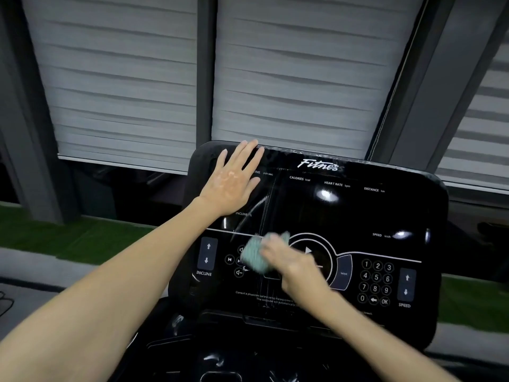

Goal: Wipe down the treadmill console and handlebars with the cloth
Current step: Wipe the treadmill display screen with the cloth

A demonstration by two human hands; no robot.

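The black glossy treadmill console (pixel 358 216) fills the middle and right of the view, with white button markings and a number pad. My left hand (pixel 234 180) lies flat on the console's upper left corner, fingers straight and spread. My right hand (pixel 289 260) holds a small teal cloth (pixel 254 253) against the lower middle of the console, beside the round play button. The right hand and cloth are blurred by motion. Wet streaks run down the panel above the cloth. No handlebars are visible.
Grey window blinds (pixel 303 78) and dark frames stand behind the console. A strip of green turf (pixel 68 238) runs along the floor at the left and right. The dark tray area (pixel 234 359) of the treadmill sits below the console.
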